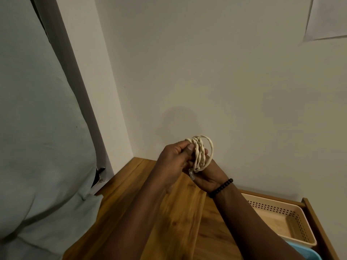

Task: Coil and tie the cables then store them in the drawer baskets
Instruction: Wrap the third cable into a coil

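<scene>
Gripping coiled cable point(201, 153): both hands; beige basket point(293, 226) right, drawer open.

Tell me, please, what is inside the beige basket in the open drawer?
The beige basket shows only its bare floor and perforated walls; nothing lies in the part that shows. The right forearm covers its near left corner, so that part cannot be checked.
</scene>
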